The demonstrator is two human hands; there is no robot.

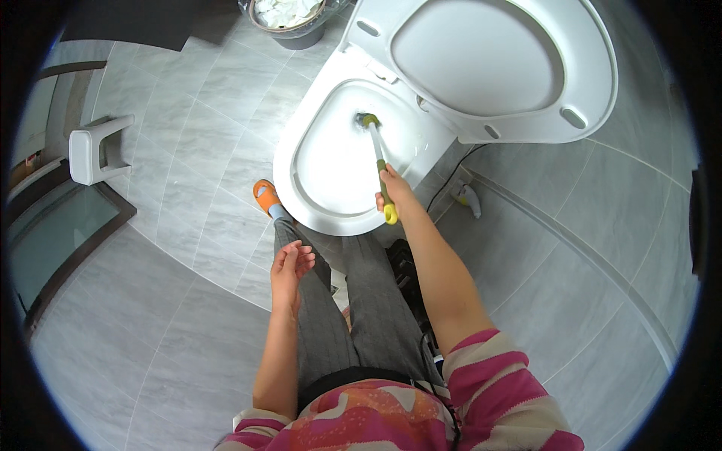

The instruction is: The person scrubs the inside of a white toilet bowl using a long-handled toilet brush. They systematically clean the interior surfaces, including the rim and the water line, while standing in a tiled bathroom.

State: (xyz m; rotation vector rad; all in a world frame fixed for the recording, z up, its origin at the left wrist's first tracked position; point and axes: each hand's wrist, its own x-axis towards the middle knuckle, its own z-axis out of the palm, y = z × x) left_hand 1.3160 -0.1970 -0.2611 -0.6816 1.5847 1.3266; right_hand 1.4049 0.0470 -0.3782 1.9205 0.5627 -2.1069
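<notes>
My right hand (396,189) grips the green and yellow handle of a toilet brush (377,141). The brush slants down into a white toilet bowl (321,163), its green head at the drain opening (362,119), where the bristles are partly hidden. Both the toilet seat (586,73) and the lid (479,56) are raised. Away from the bowl, my left hand (291,268) hangs over my left leg, fingers loosely curled and apart, with nothing in it.
A bin (299,36) full of white paper stands behind the toilet. To the left is a white plastic stool (84,155) near a dark-framed glass panel (67,225). At right, a bottle (467,197) stands by a black cable (445,189) and a grey pipe (564,225).
</notes>
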